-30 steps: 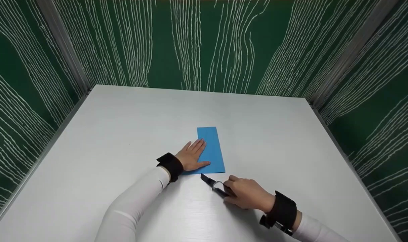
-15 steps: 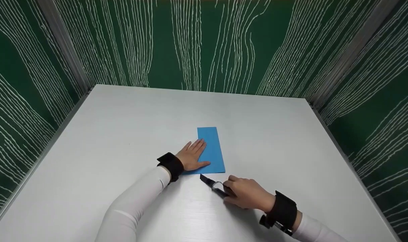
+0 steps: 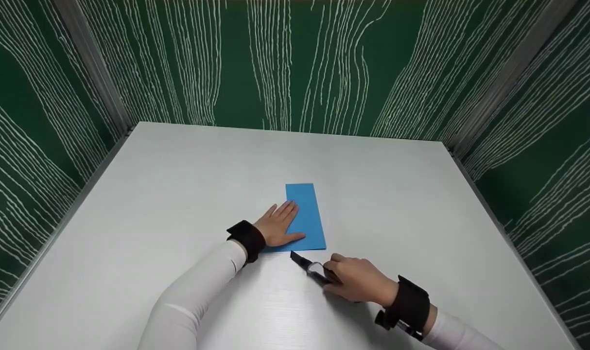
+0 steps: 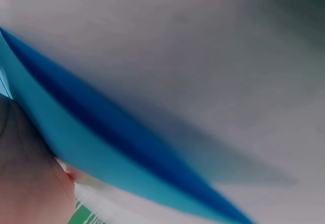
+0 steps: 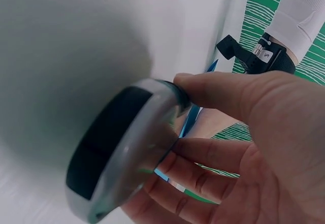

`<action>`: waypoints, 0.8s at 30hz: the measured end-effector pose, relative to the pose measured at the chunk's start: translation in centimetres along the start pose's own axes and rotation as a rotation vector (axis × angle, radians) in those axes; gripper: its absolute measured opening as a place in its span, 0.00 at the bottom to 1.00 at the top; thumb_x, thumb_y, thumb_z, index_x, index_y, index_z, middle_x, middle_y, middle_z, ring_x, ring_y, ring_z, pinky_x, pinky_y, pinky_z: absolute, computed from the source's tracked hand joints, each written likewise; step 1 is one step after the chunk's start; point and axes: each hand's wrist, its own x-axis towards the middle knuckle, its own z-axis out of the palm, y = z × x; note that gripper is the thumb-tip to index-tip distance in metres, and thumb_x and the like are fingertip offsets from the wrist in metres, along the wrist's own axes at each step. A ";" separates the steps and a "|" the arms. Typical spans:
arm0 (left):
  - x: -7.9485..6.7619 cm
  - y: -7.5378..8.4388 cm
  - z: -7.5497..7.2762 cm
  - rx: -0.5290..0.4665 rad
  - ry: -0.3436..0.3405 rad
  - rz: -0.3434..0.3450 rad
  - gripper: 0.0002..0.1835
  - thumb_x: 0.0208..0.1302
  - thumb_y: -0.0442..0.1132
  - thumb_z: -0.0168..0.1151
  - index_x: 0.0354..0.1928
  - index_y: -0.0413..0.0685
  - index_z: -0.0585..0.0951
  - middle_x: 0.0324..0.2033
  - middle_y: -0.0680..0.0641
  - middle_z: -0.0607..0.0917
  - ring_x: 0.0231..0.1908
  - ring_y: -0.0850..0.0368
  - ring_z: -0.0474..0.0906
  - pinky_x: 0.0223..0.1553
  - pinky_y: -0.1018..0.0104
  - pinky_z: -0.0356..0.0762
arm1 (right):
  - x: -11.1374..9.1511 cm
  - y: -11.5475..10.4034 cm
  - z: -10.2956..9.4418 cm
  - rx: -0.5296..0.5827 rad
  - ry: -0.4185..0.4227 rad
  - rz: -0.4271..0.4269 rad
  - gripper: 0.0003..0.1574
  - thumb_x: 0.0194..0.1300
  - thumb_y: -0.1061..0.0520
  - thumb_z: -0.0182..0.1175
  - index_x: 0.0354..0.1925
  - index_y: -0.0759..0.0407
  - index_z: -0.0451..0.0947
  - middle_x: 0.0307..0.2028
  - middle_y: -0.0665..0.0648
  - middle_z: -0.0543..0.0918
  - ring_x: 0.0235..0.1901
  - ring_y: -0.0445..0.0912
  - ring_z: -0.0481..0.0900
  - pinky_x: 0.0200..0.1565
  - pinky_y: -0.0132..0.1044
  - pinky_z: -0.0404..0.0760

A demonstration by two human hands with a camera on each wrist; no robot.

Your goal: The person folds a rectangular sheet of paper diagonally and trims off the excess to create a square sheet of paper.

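A folded sheet of blue paper (image 3: 307, 218) lies on the table, its fold gaping slightly at the near side in the left wrist view. My left hand (image 3: 278, 228) rests palm down on its left part, fingers spread, hiding some of it. My right hand (image 3: 355, 279) grips what looks like a utility knife (image 3: 302, 262), with a slanted dark tip just off the paper's near edge. In the right wrist view the knife's silver-and-black handle (image 5: 127, 148) shows between thumb and curled fingers.
The white table (image 3: 202, 165) runs back to green walls (image 3: 314, 63) with white wavy lines. Metal posts (image 3: 93, 58) stand at the back corners. Both wrists wear black straps (image 3: 409, 304).
Almost nothing differs. Both hands, the paper and the knife keep their places, apart from a very slight shift of the knife's tip.
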 end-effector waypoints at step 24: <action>0.0 0.1 -0.2 0.006 -0.014 -0.005 0.48 0.76 0.70 0.41 0.83 0.49 0.40 0.84 0.48 0.39 0.84 0.52 0.34 0.84 0.51 0.34 | -0.9 0.8 -0.1 -0.022 0.032 0.020 0.18 0.64 0.49 0.71 0.43 0.61 0.80 0.29 0.49 0.71 0.23 0.37 0.63 0.23 0.31 0.64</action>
